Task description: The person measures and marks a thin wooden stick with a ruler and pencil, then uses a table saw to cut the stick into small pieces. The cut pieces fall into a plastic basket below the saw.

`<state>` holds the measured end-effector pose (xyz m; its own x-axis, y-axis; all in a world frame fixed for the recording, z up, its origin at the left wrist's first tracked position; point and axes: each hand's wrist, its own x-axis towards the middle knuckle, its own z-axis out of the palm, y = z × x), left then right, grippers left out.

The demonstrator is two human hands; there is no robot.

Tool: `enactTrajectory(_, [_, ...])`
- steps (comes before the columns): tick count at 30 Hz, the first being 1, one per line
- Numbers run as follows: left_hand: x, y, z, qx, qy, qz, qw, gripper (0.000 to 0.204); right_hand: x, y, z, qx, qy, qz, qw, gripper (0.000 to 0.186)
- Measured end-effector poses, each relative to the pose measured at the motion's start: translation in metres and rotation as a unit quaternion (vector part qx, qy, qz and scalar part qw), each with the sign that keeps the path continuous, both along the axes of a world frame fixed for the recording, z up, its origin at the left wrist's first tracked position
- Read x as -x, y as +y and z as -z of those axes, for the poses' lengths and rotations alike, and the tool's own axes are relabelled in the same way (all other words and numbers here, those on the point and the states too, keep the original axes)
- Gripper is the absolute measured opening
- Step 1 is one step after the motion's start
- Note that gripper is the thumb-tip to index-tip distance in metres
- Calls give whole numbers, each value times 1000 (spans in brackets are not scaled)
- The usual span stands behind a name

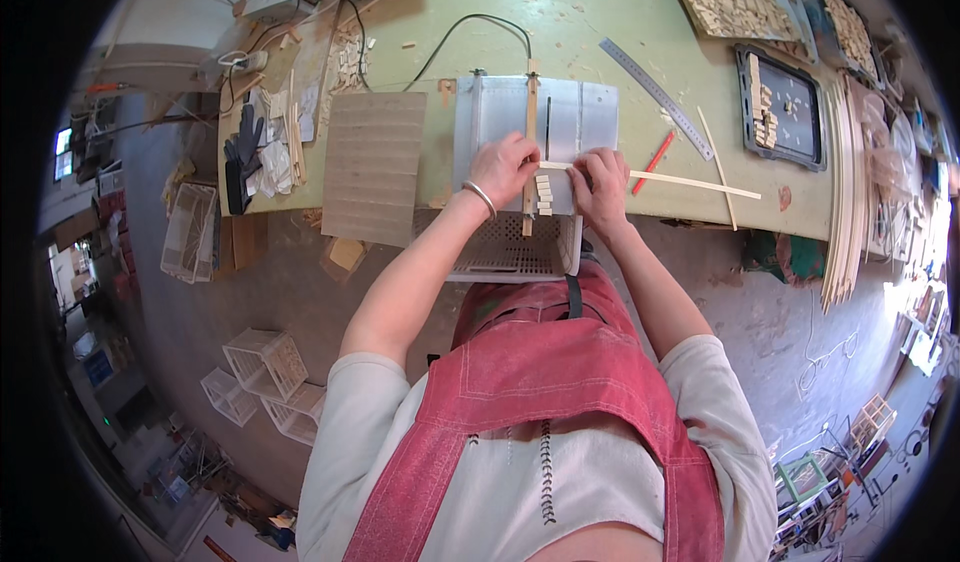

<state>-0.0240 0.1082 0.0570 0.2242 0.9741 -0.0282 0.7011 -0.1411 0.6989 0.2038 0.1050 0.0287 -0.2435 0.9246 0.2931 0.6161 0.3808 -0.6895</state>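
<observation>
Wooden strip is held by left hand and right hand, seemingly for lining up; next move calls for steady fingers.

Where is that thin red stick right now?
In the head view, the thin red stick lies on the green table, just right of the right hand and near the lower end of the metal ruler.

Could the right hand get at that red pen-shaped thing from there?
Probably yes: the red pen-shaped thing lies just right of the right hand, mostly uncovered, though the wooden strip that hand seems to hold crosses near its lower end.
</observation>
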Motion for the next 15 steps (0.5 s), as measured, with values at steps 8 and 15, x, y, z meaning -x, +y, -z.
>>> enactTrajectory(8, [1, 17, 4, -5, 8, -11, 1000, 8, 3, 17, 4, -11, -7, 10, 1000, 13])
enactTrajectory(15, [2, 28, 5, -15, 27, -17, 999, 8, 6, 30, 10, -20, 0, 21, 1000, 14])
